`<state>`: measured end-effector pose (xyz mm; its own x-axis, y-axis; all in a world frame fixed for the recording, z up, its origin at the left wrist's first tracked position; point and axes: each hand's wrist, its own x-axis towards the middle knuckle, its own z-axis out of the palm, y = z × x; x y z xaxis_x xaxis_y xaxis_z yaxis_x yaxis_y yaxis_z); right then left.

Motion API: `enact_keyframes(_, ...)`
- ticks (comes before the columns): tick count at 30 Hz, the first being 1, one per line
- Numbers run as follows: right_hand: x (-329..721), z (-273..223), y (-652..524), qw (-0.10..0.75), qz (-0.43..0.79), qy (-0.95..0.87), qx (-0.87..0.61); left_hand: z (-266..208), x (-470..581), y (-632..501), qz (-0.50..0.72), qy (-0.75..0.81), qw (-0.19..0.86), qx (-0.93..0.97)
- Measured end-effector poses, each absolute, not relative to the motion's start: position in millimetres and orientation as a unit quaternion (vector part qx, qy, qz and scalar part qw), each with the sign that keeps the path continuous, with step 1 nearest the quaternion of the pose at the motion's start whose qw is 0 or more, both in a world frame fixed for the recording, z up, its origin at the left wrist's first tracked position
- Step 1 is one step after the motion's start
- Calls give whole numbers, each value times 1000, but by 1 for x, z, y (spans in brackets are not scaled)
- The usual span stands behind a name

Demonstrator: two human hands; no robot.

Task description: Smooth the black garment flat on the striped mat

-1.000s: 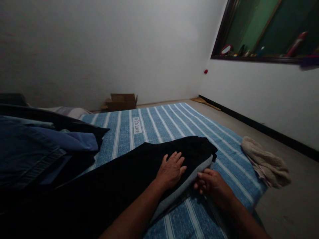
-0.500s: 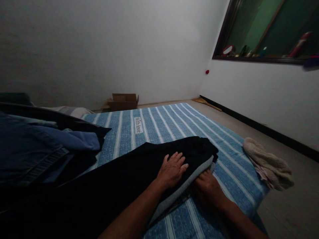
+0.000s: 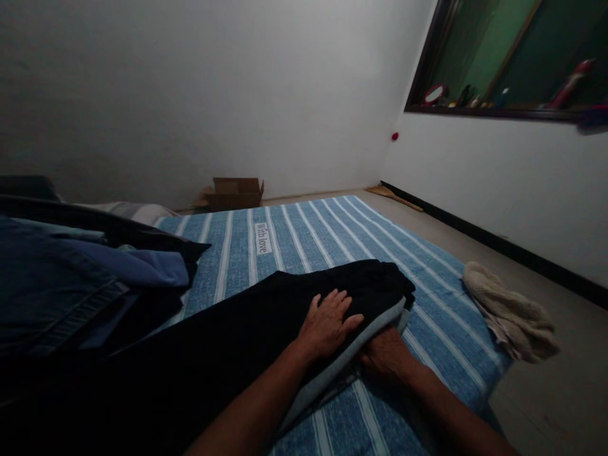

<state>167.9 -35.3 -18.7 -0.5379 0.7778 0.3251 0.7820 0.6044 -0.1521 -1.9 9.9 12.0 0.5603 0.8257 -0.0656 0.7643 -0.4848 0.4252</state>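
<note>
Black trousers (image 3: 247, 323) with a light grey band along the near side lie lengthwise over a blue-and-white striped bed cover (image 3: 375, 240). My left hand (image 3: 327, 324) rests flat on top of them, fingers spread and thumb apart. At the near edge, my right hand (image 3: 387, 354) reaches in beneath the grey band. Its fingers are hidden by the cloth, so whether they grip it does not show. The bunched end of the trousers lies just beyond both hands.
A pile of clothes with blue jeans (image 3: 52, 291) and a lighter blue garment (image 3: 147, 266) sits at the left. A beige fluffy cloth (image 3: 510, 310) hangs over the bed's right corner. Against the back wall stands an open cardboard box (image 3: 235, 195). Small items line the window sill (image 3: 484, 111).
My right hand has shifted slightly left, deeper along the trousers' near edge. My left hand stays in place, its thumb a little further out.
</note>
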Motion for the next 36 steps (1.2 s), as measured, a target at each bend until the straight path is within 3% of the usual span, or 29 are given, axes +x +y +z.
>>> enact_keyframes(10, 177, -21, -32, 226, -49, -880, -415, 14, -2, 8, 56, 460, 216, 859)
enact_keyframes(22, 182, -17, -42, 248, 24, -865, -435, 19, -2, 4, 36, 446, 196, 872)
enact_keyframes(28, 185, -14, -43, 322, 229, -769, -502, 17, -2, 3, 37, 441, 192, 876)
enact_keyframes(31, 186, -6, -43, 414, 384, -610, -556, 18, -2, 3, 36, 441, 197, 875)
enact_keyframes(36, 183, 7, -38, 535, 589, -366, -483, 17, -1, 3, 41, 446, 191, 874)
